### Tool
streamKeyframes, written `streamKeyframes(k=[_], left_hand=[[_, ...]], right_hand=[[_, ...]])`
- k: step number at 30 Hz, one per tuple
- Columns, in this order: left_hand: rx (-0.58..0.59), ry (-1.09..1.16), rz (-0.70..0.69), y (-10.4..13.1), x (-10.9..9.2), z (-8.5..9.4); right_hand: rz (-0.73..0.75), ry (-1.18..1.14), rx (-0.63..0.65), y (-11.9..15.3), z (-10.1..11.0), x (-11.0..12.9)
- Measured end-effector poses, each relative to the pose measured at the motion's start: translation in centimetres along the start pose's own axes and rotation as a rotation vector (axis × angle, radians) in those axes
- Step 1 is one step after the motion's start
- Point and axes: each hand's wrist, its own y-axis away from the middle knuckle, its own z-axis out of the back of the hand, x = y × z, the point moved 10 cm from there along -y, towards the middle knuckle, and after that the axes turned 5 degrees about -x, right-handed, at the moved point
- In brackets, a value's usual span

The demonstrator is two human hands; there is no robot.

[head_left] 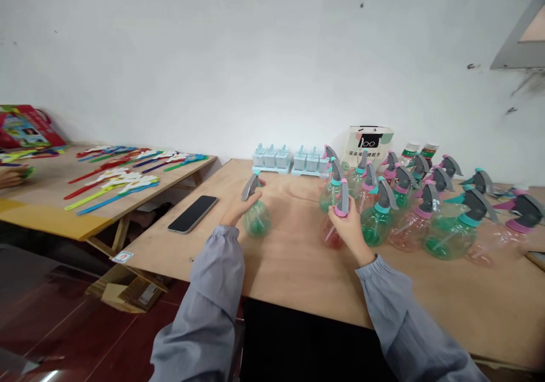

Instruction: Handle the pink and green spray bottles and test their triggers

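My left hand (242, 205) is closed around the neck of a green spray bottle (257, 219) with a grey trigger head, upright on the wooden table (289, 274). To the right, my right hand (348, 227) grips a pink spray bottle (330, 235) below its grey and pink head; its fingers are partly hidden behind the neck. Right beside it stands a green spray bottle (374, 226) with a turquoise collar. Several more green and pink bottles crowd the table's right side, among them a large green spray bottle (449, 237).
Left of my left hand lies a black phone (193, 214). Light-blue popsicle molds (271, 159) and a printed box (366, 148) stand along the wall. Another table (51, 197) holds colourful plastic sticks (117, 182), with another person's hand (12, 176) at its far left. A cardboard box (128, 288) sits below.
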Motion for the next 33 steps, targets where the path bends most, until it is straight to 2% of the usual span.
streamKeyframes(k=[2, 5, 7, 10, 14, 19, 25, 30, 33], left_hand=[[-0.041, 0.051, 0.052, 0.3, -0.5, -0.1], [-0.078, 0.317, 0.158, 0.5, -1.3, -0.5], [-0.043, 0.502, 0.216, 0.8, -2.1, -1.3], [0.011, 0.617, 0.252, 1.4, -3.7, -2.4], [-0.055, 0.635, 0.281, 1.9, -4.1, -2.9], [0.023, 0.577, 0.268, 1.9, -4.5, -4.1], [-0.115, 0.540, 0.212, 1.7, -4.0, -2.5], [-0.057, 0.525, 0.216, 1.2, -3.8, -2.9], [-0.162, 0.582, 0.206, 1.2, -3.7, -1.9]], right_hand=[[-0.006, -0.001, -0.001, 0.3, 0.1, -0.2], [0.011, 0.022, -0.024, 0.3, 0.3, -0.2], [0.028, 0.047, -0.054, 0.2, 0.5, -0.2], [0.050, 0.044, -0.071, -0.1, 0.5, -0.2], [0.053, 0.029, -0.055, -0.4, 0.3, -0.2], [0.022, 0.028, -0.035, -0.4, 0.2, -0.4], [0.048, 0.003, -0.029, -0.3, 0.1, -0.3], [0.038, 0.002, -0.034, -0.4, 0.1, -0.4], [0.024, -0.003, -0.018, -0.4, 0.0, -0.6]])
